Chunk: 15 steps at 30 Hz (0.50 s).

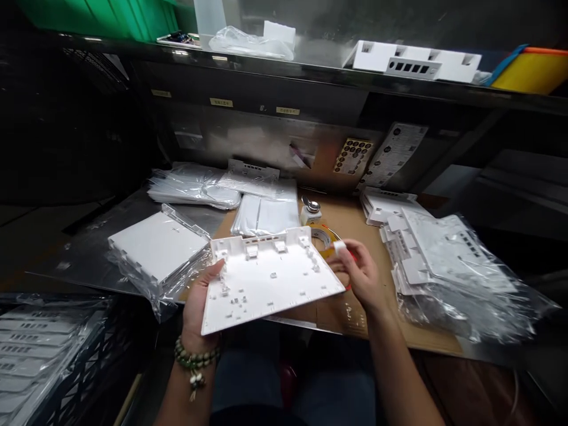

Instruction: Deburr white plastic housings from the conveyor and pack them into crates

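My left hand grips the left edge of a white plastic housing panel, thumb on its inner face. The panel is tilted, with clips, posts and a row of port openings along its far edge showing. To its right, my right hand is closed with a small white piece at the thumb and fingertips; whether it is cloth or foam I cannot tell. Something thin and red shows by those fingers, partly hidden. Behind the panel lie a roll of yellow tape and a small bottle with a metal top.
Bagged white panels are stacked at right and left. Flat plastic bags lie at the back. Cardboard covers the bench. Overhead, a shelf holds a green bin and another panel. A crate stands lower left.
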### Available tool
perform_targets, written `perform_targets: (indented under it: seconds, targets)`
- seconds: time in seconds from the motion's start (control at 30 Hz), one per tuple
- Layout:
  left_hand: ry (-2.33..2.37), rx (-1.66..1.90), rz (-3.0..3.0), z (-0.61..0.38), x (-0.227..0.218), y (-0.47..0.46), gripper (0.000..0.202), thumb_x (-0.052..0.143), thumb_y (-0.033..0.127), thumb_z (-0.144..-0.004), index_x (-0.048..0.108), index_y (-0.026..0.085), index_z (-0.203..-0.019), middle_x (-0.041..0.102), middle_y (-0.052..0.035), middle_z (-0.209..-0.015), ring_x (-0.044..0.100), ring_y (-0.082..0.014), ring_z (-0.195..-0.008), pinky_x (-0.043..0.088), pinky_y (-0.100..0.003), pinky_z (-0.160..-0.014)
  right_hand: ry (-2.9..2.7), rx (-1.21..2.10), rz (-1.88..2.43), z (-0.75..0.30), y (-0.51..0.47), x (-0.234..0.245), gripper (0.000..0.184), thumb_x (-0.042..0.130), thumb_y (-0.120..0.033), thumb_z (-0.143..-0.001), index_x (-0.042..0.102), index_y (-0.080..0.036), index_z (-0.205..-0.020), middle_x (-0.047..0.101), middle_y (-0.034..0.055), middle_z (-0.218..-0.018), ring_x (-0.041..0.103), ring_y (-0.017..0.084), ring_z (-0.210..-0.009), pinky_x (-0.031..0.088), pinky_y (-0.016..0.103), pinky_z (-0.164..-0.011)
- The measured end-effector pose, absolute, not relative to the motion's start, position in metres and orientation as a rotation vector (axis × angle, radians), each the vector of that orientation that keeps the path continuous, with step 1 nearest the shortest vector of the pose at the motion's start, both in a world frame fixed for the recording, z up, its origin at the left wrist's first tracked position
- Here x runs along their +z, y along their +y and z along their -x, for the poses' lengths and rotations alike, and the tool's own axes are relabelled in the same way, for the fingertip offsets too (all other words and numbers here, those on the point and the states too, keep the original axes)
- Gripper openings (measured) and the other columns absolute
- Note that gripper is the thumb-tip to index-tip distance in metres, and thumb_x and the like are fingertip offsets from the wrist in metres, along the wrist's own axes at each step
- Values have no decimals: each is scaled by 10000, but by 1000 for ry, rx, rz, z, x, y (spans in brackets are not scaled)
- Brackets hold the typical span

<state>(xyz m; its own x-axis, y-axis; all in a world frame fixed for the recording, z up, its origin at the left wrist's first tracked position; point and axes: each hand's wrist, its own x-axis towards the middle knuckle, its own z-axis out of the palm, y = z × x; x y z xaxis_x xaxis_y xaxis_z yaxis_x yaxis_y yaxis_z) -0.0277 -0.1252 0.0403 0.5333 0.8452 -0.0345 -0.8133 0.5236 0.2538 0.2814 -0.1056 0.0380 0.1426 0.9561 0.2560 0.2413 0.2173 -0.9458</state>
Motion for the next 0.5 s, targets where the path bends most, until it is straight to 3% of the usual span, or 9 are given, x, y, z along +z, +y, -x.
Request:
perform_targets:
  seconds: [0.1,0.2,0.37,0.5]
  targets:
    - [193,1167,-129,31,56,-126,620,444,250,-935,477,116,-1540,664,-178,-1408,542,-398,-1393,308,-622,-1230,-1549,442,1425,-282,-38,44,345,600,-511,-957,692,-208,-1093,685,117,-1143,705,231,-902,599,382,-772]
    - [235,1306,-51,30,70,-129,621,426,262,-940,471,106,-1540,673,-189,-1392,546,-408,-1386,324,-640,-1214,-1646,286,1516,-278,22,56,229,658,-359,-917,741,-181,-1034,685,129,-1104,668,245,-924,534,412,-873]
    - [295,1446,-11,31,78,-134,580,385,306,-988,492,108,-1523,692,-185,-1365,561,-395,-1374,350,-616,-1210,-1824,132,1638,-272,65,69,144,668,-190,-881,754,-130,-783,653,89,-915,620,179,-805,450,373,-812]
    - [323,1530,-67,29,80,-136,553,437,287,-973,536,125,-1493,703,-168,-1354,562,-387,-1376,356,-602,-1214,-1908,53,1660,-271,72,69,146,713,-128,-840,743,-175,-705,600,34,-815,612,177,-753,458,367,-761]
